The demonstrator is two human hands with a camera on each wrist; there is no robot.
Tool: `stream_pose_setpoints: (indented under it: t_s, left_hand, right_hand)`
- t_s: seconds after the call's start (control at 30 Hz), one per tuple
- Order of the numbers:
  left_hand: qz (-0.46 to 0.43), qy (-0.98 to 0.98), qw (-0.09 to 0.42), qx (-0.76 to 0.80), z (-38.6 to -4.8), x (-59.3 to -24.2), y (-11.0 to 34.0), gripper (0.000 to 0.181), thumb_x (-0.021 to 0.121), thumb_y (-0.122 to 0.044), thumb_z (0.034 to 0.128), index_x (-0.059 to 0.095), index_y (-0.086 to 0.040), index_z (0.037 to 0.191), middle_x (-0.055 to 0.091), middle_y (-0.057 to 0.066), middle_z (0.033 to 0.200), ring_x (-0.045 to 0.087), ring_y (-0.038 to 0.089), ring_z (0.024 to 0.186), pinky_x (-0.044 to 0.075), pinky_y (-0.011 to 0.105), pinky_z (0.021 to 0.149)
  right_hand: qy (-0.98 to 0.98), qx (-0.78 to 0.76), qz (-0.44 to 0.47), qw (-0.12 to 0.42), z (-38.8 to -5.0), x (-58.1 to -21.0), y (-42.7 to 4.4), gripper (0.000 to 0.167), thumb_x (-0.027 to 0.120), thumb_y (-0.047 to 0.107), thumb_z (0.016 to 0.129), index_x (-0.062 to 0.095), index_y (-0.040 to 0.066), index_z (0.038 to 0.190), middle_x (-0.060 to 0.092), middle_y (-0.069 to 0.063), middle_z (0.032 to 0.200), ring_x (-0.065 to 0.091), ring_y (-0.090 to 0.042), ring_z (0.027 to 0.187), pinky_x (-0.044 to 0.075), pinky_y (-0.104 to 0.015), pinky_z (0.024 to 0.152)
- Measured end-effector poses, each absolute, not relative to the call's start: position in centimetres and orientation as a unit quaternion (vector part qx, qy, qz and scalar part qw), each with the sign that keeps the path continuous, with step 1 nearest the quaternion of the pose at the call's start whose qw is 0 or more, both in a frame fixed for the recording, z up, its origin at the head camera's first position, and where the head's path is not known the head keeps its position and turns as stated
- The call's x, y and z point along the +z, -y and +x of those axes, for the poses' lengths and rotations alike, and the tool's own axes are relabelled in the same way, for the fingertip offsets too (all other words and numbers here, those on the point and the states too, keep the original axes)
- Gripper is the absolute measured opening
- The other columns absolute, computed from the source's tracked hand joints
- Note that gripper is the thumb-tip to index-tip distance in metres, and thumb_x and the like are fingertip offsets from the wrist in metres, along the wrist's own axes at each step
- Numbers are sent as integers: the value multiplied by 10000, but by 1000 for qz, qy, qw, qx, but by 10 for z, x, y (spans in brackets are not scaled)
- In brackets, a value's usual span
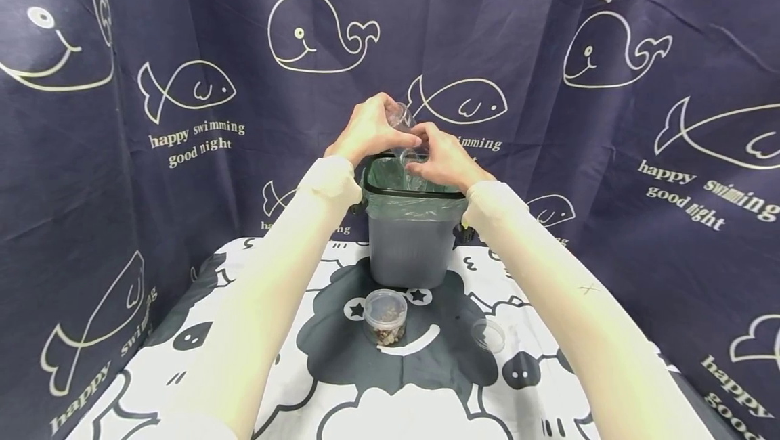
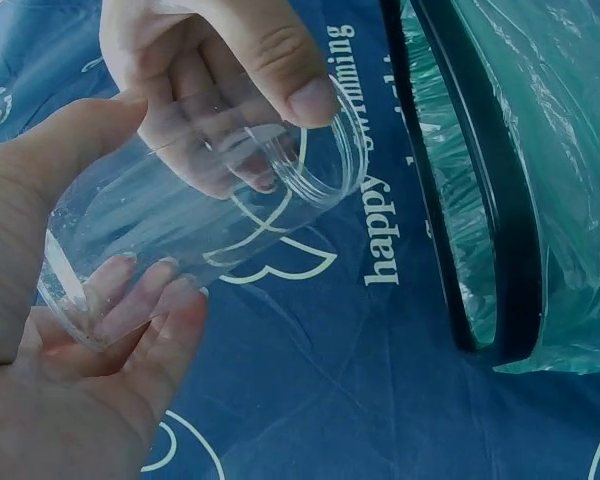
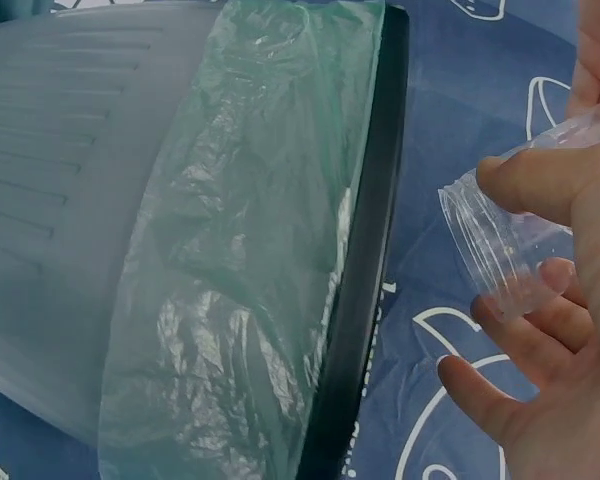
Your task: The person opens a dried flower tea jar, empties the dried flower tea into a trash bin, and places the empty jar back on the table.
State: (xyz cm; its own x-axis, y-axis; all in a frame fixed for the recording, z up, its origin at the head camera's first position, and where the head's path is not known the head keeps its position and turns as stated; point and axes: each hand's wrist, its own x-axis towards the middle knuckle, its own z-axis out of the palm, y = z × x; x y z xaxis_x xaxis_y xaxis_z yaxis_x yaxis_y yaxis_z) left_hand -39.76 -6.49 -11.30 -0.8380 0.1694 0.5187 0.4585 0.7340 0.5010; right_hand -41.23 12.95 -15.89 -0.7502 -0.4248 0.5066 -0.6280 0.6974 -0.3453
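Directly above the lined bin [image 1: 411, 250], the clear jar [image 2: 200, 228] is gripped at both ends. The left hand [image 1: 368, 130] curls about its base, thumb over and fingers under; the right hand [image 1: 447, 158] holds the threaded neck between thumb and fingers. Two-point support is judged to suit a smooth, thin-walled cylinder, which could slip or twist in one hand. The jar lies tilted, neck lowermost and uncapped toward the opening; no contents can be made out inside. Under the grip, the green liner [image 1: 417, 209] is folded over the black rim [image 1: 414, 193], presumably to stop it sliding inward. Below the grip, on the near side, a tub [image 1: 386, 315] with mixed small pieces [image 1: 390, 336] rests on the printed cloth [image 1: 420, 420]; a clear disc [image 1: 489, 336] lies flat to its right, apart from both hands.
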Motion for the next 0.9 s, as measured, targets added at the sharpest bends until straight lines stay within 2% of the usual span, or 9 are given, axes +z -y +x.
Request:
stream_pose_setpoints:
  t_s: [0.23,0.5,0.57,0.73,0.9]
  left_hand:
    - [-165,906,215,-325,-397,-115,69,723,913,-481,716,577,-107,1236,616,29,1237,588,193,1113,487,316,980]
    - [-173,908,212,-318,-399,-124,76,683,929,-471,691,555,-110,1134,569,49,1078,549,218,978,463,321,852]
    - [-174,911,201,-315,-399,-126,78,685,940,-458,678,563,-119,1138,595,62,1090,562,221,978,469,333,851]
    - [-188,920,163,-302,-399,-129,80,716,951,-439,663,601,-126,1204,673,79,1187,615,213,1054,488,356,942]
    - [-215,921,153,-286,-401,-135,80,650,941,-394,679,650,-126,1194,692,58,1076,635,209,963,500,330,877]
  right_hand:
    - [893,243,311,216,-415,-155,-133,663,826,164,828,497,59,1394,641,-129,1297,599,-287,1222,450,-436,1062]
    - [899,206,313,227,-416,-148,-136,680,792,103,774,526,42,1397,617,-152,1345,570,-306,1247,422,-449,1101]
    - [897,203,317,229,-415,-146,-137,680,783,72,747,543,33,1382,615,-154,1339,569,-308,1231,421,-451,1095]
    - [887,196,340,243,-412,-142,-140,668,751,0,692,577,2,1337,611,-167,1294,561,-315,1184,424,-448,1072]
    - [876,180,365,259,-410,-140,-140,663,721,-22,653,597,-14,1303,615,-170,1257,562,-319,1147,436,-448,1043]
